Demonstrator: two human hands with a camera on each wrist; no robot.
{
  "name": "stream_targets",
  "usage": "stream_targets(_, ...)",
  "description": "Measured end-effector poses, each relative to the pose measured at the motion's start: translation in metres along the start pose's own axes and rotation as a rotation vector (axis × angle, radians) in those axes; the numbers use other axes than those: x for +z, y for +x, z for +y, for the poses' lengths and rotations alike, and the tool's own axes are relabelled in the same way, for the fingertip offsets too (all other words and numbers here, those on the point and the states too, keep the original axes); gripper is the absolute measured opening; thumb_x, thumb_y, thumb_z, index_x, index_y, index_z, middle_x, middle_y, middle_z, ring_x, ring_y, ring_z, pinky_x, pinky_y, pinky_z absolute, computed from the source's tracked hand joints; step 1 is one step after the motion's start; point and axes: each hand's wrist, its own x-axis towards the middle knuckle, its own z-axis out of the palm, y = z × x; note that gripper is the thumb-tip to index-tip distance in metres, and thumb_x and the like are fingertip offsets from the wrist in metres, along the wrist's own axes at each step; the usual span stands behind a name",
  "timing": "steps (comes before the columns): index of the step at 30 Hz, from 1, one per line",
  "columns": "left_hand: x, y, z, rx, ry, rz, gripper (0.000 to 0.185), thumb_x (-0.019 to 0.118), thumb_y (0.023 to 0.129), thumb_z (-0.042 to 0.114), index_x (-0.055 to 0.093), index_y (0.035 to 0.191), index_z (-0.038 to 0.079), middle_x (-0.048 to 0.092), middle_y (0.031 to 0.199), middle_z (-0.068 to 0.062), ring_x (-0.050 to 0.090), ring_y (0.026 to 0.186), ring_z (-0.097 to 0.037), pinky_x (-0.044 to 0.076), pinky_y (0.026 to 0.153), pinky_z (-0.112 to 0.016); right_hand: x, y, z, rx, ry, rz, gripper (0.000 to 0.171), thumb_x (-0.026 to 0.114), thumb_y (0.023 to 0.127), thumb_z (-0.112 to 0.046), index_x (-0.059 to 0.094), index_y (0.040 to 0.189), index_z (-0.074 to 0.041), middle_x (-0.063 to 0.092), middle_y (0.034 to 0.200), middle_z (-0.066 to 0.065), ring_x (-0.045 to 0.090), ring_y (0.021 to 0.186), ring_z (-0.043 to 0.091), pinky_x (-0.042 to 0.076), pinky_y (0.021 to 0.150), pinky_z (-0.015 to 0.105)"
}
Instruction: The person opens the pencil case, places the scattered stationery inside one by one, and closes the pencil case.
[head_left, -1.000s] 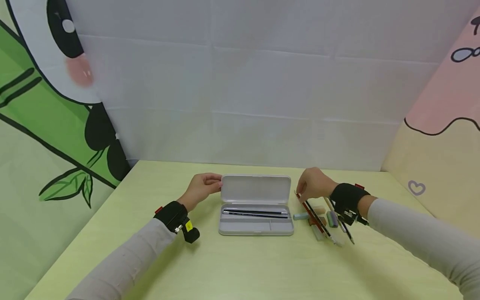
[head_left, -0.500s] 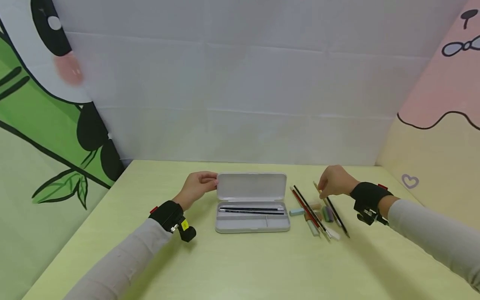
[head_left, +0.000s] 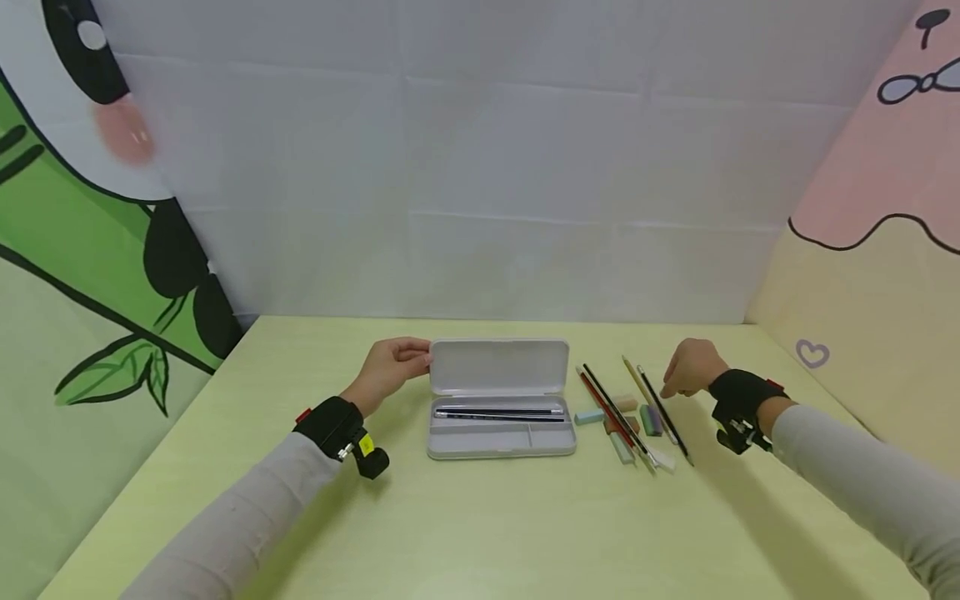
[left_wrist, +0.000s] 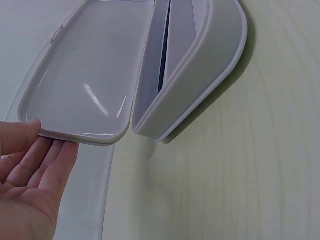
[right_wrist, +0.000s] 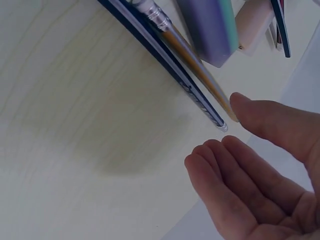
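Observation:
My left hand (head_left: 386, 372) pinches the left edge of the raised lid (head_left: 498, 367) of a white pencil case, thumb (left_wrist: 19, 136) on its inner side and fingers behind. Two dark pencils (head_left: 498, 416) lie in the case's back compartment; its front compartments show bare. My right hand (head_left: 693, 367) hovers at the far right, fingers loosely bent and thumb apart, with nothing between them. Just off its fingertips is the end of a black pencil (right_wrist: 165, 67). Beside that pencil lies a yellow one (head_left: 632, 371), partly along a purple and green eraser (right_wrist: 210, 30).
Between case and right hand, a red pencil (head_left: 594, 395) and another black pencil (head_left: 604, 388) lie across several erasers, among them a light blue one (head_left: 588, 417) and a white one (head_left: 663, 461). A pale wall (head_left: 450, 167) stands behind the yellow table (head_left: 450, 533).
My right hand has moved rightward, from the red and black pencils past the yellow pencil to the far-right black pencil's end. The left hand keeps its hold on the lid.

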Motion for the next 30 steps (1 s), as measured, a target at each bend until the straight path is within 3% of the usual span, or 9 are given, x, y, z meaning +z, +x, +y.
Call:
stream_targets(12, 0.000, 0.001, 0.000, 0.009, -0.020, -0.001, 0.037, 0.059, 0.095, 0.009, 0.056, 0.129, -0.005, 0.063, 0.125, -0.025, 0.070, 0.101, -0.014, 0.052, 0.102, -0.042, 0.032, 0.028, 0.035, 0.118, -0.048, 0.022, 0.029, 0.080, 0.072, -0.019, 0.065, 0.049, -0.012, 0.058, 0.045, -0.004, 0.060, 0.045, 0.011, 0.054, 0.054, 0.025)
stream_targets(18, -0.001, 0.002, -0.003, 0.015, -0.028, -0.004, 0.037, 0.060, 0.095, 0.009, 0.056, 0.128, -0.006, 0.064, 0.125, -0.024, 0.070, 0.100, -0.013, 0.052, 0.102, -0.042, 0.041, 0.032, 0.036, 0.072, -0.163, 0.079, 0.042, 0.072, 0.071, -0.012, 0.047, 0.040, -0.022, 0.036, 0.038, -0.013, 0.042, 0.040, 0.008, 0.036, 0.049, 0.021)
stream_targets(24, -0.001, 0.002, -0.003, 0.020, -0.025, 0.002, 0.037, 0.060, 0.095, 0.010, 0.056, 0.128, -0.005, 0.063, 0.125, -0.024, 0.070, 0.102, -0.016, 0.052, 0.102, -0.042, 0.040, 0.032, 0.034, 0.064, -0.141, 0.099, 0.030, 0.065, 0.066, -0.004, 0.056, 0.040, -0.018, 0.048, 0.037, -0.009, 0.050, 0.040, 0.010, 0.036, 0.046, 0.019)
stream_targets(30, -0.001, 0.002, -0.005, 0.002, -0.011, 0.004, 0.037, 0.060, 0.095, 0.011, 0.056, 0.128, -0.004, 0.063, 0.126, -0.024, 0.069, 0.107, -0.022, 0.054, 0.101, -0.040, 0.037, 0.032, 0.032, 0.068, -0.161, 0.082, 0.032, 0.064, 0.066, -0.004, 0.056, 0.039, -0.018, 0.044, 0.036, -0.012, 0.050, 0.040, 0.009, 0.036, 0.045, 0.019)
